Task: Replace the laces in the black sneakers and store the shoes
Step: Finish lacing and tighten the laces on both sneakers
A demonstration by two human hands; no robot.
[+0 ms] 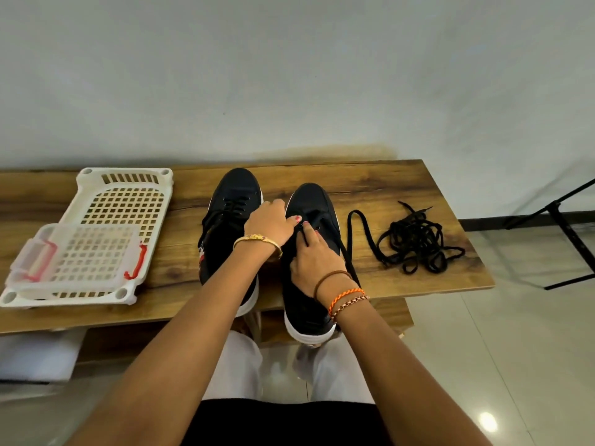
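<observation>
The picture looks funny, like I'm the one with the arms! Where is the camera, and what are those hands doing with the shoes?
The camera sits on a person's head, looking down, so you see their own arms. On the wooden table stand two black sneakers. Both hands work on the right sneaker: the left hand and right hand are at its lace holes, fingers curled there, threading a black lace. The left sneaker is already laced. A tangle of laces lies at right, a white basket at left.
</observation>
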